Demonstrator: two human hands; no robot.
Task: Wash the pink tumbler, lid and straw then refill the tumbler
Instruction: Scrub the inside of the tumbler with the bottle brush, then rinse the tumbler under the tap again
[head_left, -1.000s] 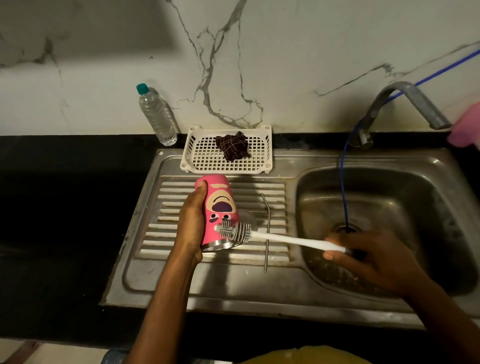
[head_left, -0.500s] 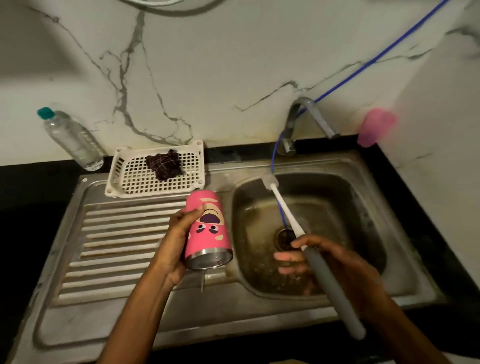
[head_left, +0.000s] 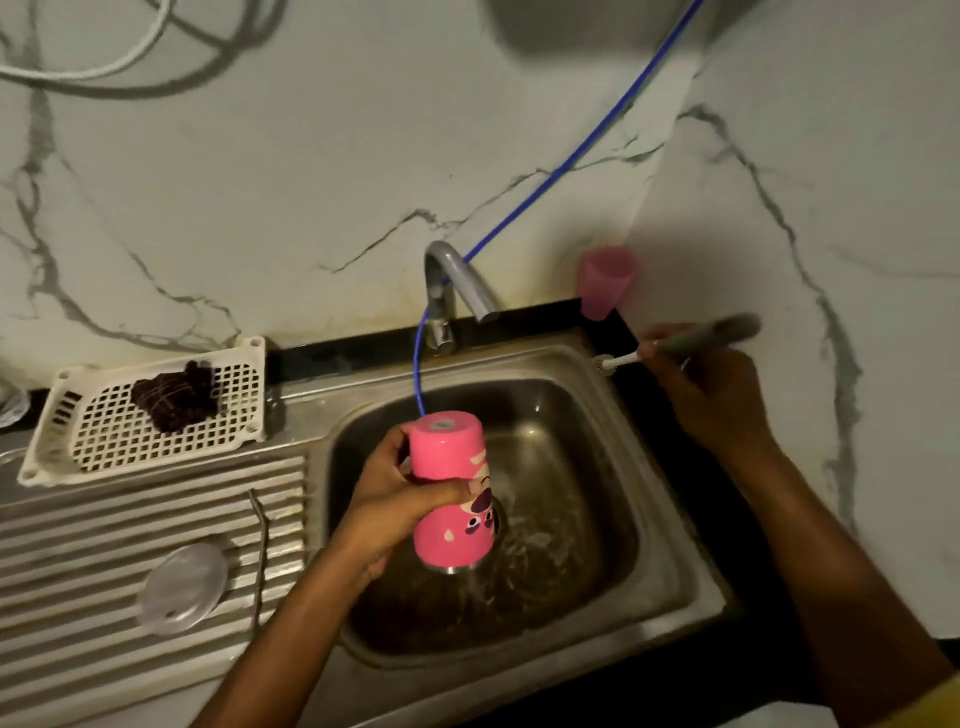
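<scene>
Tumbler (head_left: 449, 488) upended over sink (head_left: 675, 519) basin, draining. Your left grip (head_left: 389, 509) wrapped round wet body: slip hazard, dent likely. Right grip (head_left: 711, 395) clenched on brush (head_left: 727, 331), far right. Lid (head_left: 183, 587), straw (head_left: 260, 551) at left on drainboard (head_left: 104, 519): straw may roll.

Single head-worn wide-angle cam looked fwd & down from above the stainless-steel sink basin (head_left: 519, 361), close in, w/ white grey-veined marble wall (head_left: 311, 182) filling the top half & ribbed steel drainboard (head_left: 78, 525) lower left.
</scene>
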